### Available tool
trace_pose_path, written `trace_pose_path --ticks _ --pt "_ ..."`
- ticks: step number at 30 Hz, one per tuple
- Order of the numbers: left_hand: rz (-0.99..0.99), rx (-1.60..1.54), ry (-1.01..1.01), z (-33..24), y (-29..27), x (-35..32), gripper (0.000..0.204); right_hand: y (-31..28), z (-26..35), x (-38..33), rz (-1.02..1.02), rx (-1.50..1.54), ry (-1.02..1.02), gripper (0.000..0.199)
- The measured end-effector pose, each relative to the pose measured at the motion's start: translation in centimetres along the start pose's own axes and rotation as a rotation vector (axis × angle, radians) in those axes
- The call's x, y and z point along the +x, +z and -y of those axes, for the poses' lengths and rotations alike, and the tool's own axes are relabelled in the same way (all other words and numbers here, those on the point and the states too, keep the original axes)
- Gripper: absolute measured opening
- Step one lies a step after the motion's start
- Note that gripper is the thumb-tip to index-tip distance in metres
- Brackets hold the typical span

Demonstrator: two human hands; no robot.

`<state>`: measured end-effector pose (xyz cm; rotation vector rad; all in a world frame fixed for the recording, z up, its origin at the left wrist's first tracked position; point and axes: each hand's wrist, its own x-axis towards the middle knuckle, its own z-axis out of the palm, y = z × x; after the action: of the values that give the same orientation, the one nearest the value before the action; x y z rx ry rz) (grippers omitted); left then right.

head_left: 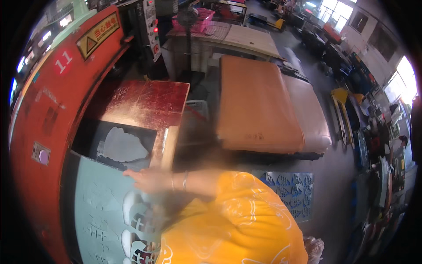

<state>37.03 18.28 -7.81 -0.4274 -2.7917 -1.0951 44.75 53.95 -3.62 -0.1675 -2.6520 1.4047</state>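
My right hand [151, 180], with bracelets at the wrist, reaches left from a yellow sleeve [246, 191]. Its fingers look stretched out, one pointing left at the far edge of a pale green sheet [99, 193]. Motion blur softens the hand, and nothing shows held in it. Curved slits and leaf-like cut-outs mark the sheet. Beyond it, an irregular grey piece [121, 145] lies on a dark surface [88, 136]. A smeared skin-toned patch beside the cut-outs could be my left hand; its fingers do not show.
An orange machine body [48, 110] with a round button stands at left. A worn red board [154, 99] lies ahead. Large brown sheets [259, 105] are stacked at right, and a punched sheet [292, 193] lies below them. A pedestal fan [188, 20] stands at the back.
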Motion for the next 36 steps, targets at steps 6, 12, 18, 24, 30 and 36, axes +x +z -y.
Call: trace_pose_path --ticks 6,12,18,24,30,36 --pt "-0.017 0.036 0.005 0.0 -2.0 0.9 0.032 -2.1 -3.7 -1.5 0.294 -0.023 -0.14 0.034" --pt "-0.15 0.046 0.115 -2.1 -10.2 1.0 0.029 -3.3 -2.1 -0.3 0.011 -0.102 -0.053 0.039" --pt "0.567 0.083 0.727 -5.7 1.6 6.9 0.057 4.7 0.9 4.3 -0.236 0.107 -0.34 0.031" --pt "0.682 0.273 0.833 -8.5 2.8 7.5 0.076 8.1 -1.1 3.4 -0.35 0.022 -0.363 0.02" --pt "0.587 0.386 0.88 -10.7 3.1 7.5 0.054 9.1 -0.8 3.8 -0.535 -0.138 -0.447 0.011" --pt "0.357 0.092 0.805 -7.9 2.6 8.4 0.028 8.9 -0.1 2.1 -0.619 0.199 -0.216 0.02"
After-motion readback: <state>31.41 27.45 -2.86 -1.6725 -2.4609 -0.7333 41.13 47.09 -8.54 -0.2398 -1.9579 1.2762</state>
